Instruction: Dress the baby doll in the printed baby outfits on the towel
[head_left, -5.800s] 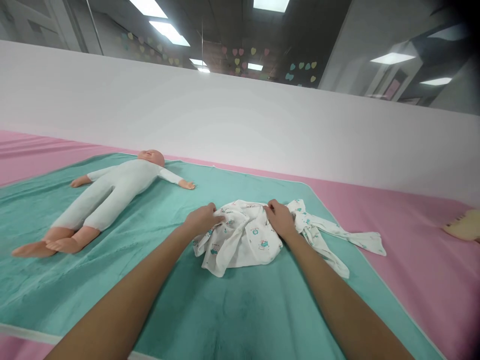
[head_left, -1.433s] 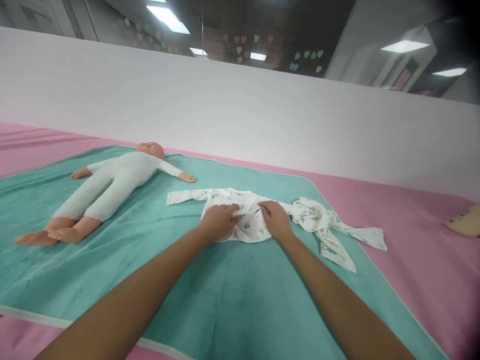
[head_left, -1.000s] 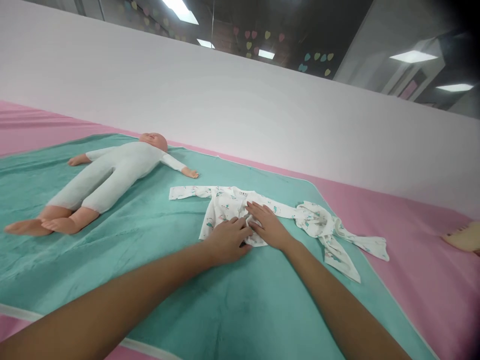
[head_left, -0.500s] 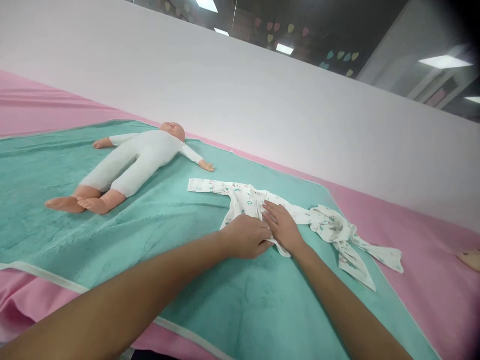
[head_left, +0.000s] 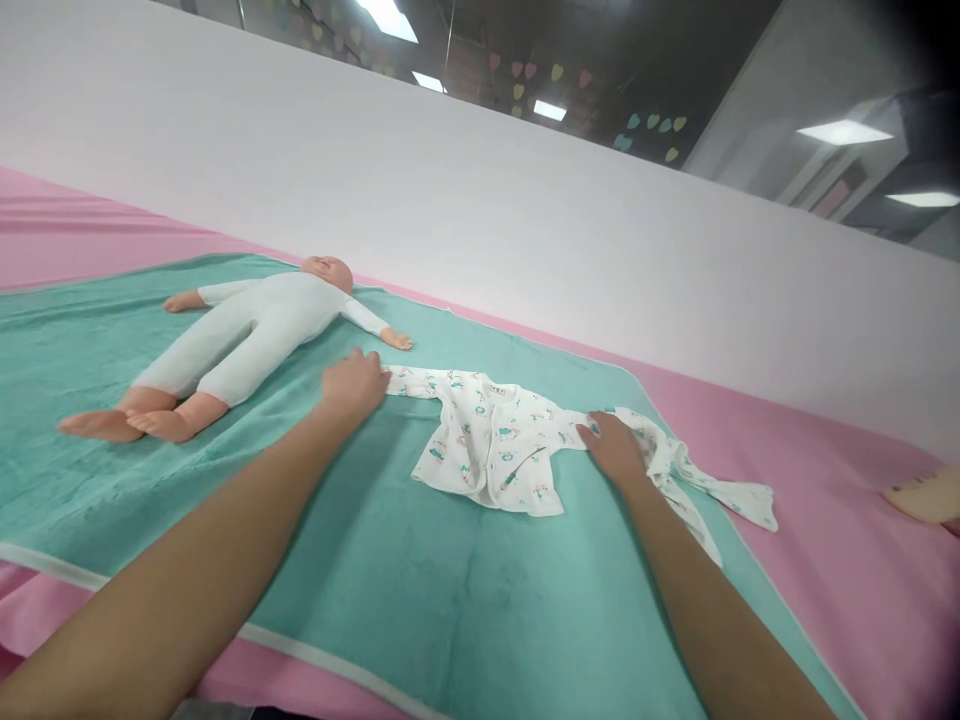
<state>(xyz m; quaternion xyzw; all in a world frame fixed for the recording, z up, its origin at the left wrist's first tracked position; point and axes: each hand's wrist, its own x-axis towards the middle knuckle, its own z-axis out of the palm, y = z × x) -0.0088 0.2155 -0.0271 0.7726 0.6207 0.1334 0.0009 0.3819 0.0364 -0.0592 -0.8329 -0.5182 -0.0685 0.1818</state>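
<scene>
A white baby shirt (head_left: 487,440) with small green and pink prints lies spread out, front up, on the green blanket (head_left: 450,600). At the cuff of its left-hand sleeve, my left hand (head_left: 354,385) has its fingers closed on the cloth, slightly blurred. My right hand (head_left: 615,450) grips the end of the opposite sleeve, covering the cuff. Beside that hand lies a crumpled matching garment (head_left: 739,498), partly hidden by my wrist. A baby doll (head_left: 277,310) in a white bodysuit rests on its back, up and left of my left hand.
A pink sheet (head_left: 810,500) shows under and around the blanket. Behind it rises a white wall (head_left: 480,220) with a dark window (head_left: 570,40) above. At the far right edge there is part of a pale, skin-toned object (head_left: 926,495).
My hands have parted from the shirt's middle, left hand to one sleeve end and right hand to the other. The shirt front now lies flatter. The view has shifted slightly.
</scene>
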